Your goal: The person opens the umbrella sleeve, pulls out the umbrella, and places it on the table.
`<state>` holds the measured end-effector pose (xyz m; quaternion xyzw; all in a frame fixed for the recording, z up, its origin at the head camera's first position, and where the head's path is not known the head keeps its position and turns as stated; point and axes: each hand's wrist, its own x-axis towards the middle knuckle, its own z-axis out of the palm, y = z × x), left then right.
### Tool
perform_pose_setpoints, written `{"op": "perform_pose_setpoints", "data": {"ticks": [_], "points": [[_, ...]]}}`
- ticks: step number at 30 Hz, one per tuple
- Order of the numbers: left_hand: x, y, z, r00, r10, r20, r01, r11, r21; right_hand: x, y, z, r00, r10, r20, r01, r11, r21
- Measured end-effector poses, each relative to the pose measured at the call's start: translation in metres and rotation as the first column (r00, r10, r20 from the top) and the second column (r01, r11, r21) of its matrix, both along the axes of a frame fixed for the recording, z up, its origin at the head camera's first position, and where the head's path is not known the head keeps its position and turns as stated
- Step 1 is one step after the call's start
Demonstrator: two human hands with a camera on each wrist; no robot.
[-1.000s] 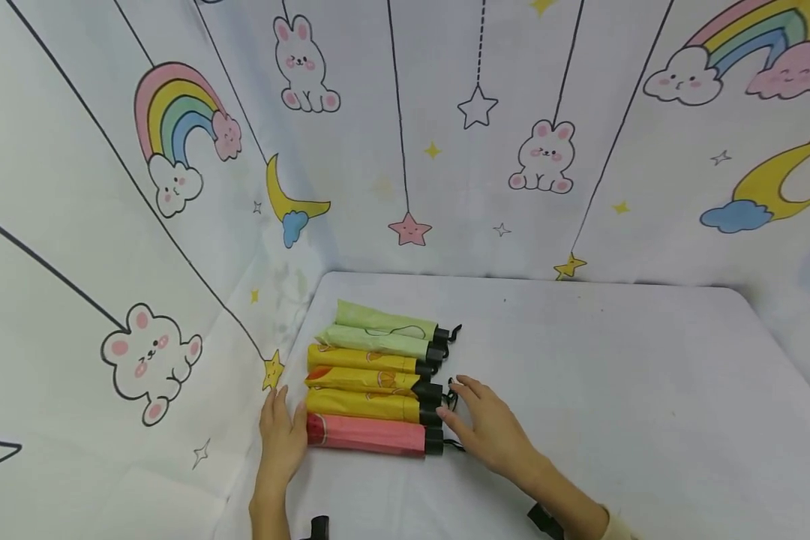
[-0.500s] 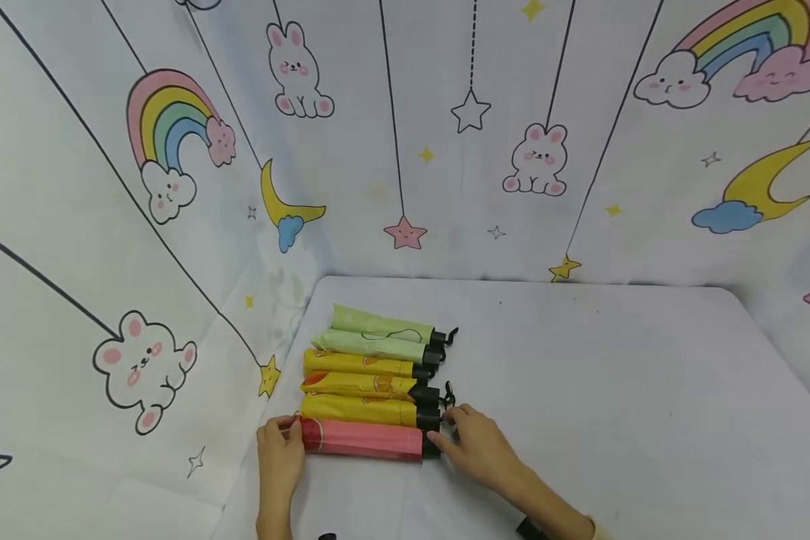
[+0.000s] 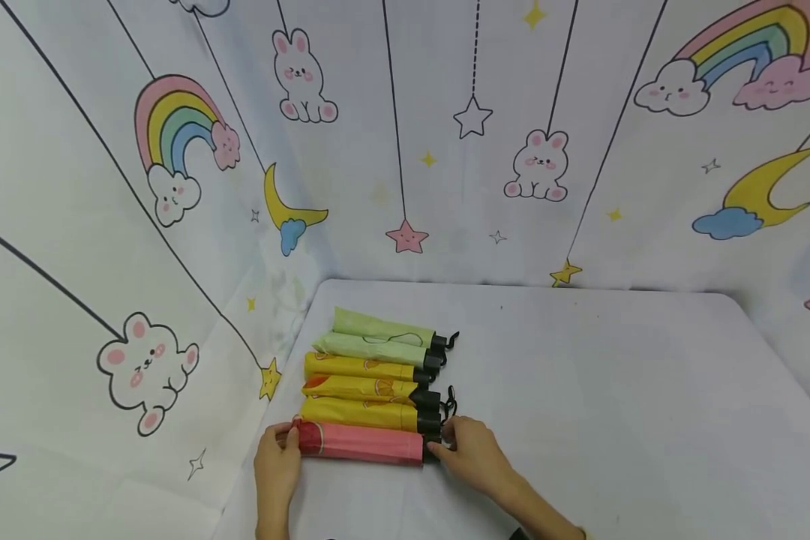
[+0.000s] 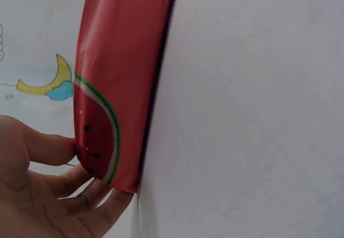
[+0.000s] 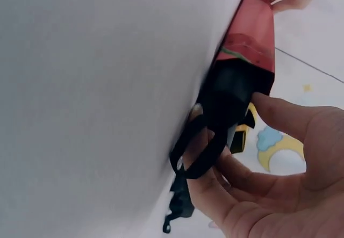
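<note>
A folded umbrella (image 3: pixel 371 443) in a pink cover with a watermelon print lies nearest the person in a row of folded umbrellas. At its left end, my left hand (image 3: pixel 277 459) pinches the cover between thumb and fingers; the left wrist view shows the watermelon slice (image 4: pixel 99 136) beside the thumb. My right hand (image 3: pixel 478 456) grips the black handle (image 5: pixel 231 90) at the other end, thumb on one side and fingers on the other. A black wrist strap (image 5: pixel 201 165) loops over those fingers. Right behind lie several yellow umbrellas (image 3: pixel 358 411) with orange prints.
Light green folded umbrellas (image 3: pixel 378 346) lie at the far end of the row, handles to the right. The white table (image 3: pixel 614 405) meets a cloth backdrop (image 3: pixel 445 187) with cartoon drawings at the back and left.
My left hand has come down to the pink umbrella's end and pinches it. My right hand has moved down from the yellow umbrellas' handles onto the pink one's handle.
</note>
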<state>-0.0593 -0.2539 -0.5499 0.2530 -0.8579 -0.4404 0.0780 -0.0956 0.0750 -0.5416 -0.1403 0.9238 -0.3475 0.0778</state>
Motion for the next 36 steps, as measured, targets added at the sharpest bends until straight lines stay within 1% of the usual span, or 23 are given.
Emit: {"op": "perform_pose_setpoints", "data": {"ticks": [3,6,9,12,14,18,22,27,29,30,33,36], "points": [[0.001,0.0,0.0,1.0,0.01,-0.004,-0.01,1.0,-0.001,0.003,-0.003,0.0,1.0,-0.004,0.018,0.004,1.0,-0.011],[0.002,-0.001,-0.001,0.999,0.03,-0.023,-0.03,1.0,-0.008,0.006,-0.006,-0.002,1.0,-0.013,0.017,0.013,1.0,-0.024],[0.003,-0.003,-0.002,0.997,0.065,-0.048,-0.066,0.998,-0.023,0.007,-0.006,-0.004,0.999,-0.034,0.034,0.036,0.997,-0.062],[0.003,-0.004,-0.003,0.992,0.105,-0.067,-0.108,0.993,-0.043,0.006,-0.003,-0.005,0.995,-0.037,0.092,0.048,0.991,-0.122],[0.003,-0.005,-0.004,0.989,0.125,-0.076,-0.129,0.99,-0.054,0.005,0.0,-0.006,0.99,-0.025,0.142,0.048,0.985,-0.163],[0.002,-0.005,-0.006,0.988,0.128,-0.084,-0.132,0.99,-0.054,0.002,0.005,-0.006,0.975,0.011,0.223,0.045,0.969,-0.244],[0.002,-0.004,-0.005,0.987,0.142,-0.073,-0.146,0.988,-0.048,0.002,0.008,-0.007,0.954,0.042,0.295,0.057,0.947,-0.318],[0.002,-0.003,-0.005,0.984,0.169,-0.061,-0.172,0.984,-0.043,0.003,0.008,-0.007,0.913,0.069,0.401,0.118,0.899,-0.423],[0.002,-0.004,-0.005,0.984,0.168,-0.063,-0.17,0.985,-0.038,0.003,0.009,-0.007,0.9,0.08,0.429,0.138,0.88,-0.455],[0.002,-0.004,-0.005,0.984,0.166,-0.066,-0.169,0.985,-0.033,0.003,0.01,-0.007,0.898,0.085,0.431,0.139,0.876,-0.462],[0.003,-0.004,-0.005,0.983,0.172,-0.072,-0.174,0.984,-0.034,0.002,0.01,-0.005,0.883,0.112,0.457,0.15,0.854,-0.499],[0.002,-0.003,-0.004,0.982,0.172,-0.082,-0.176,0.984,-0.042,0.0,0.011,-0.003,0.866,0.147,0.478,0.165,0.819,-0.55]]}}
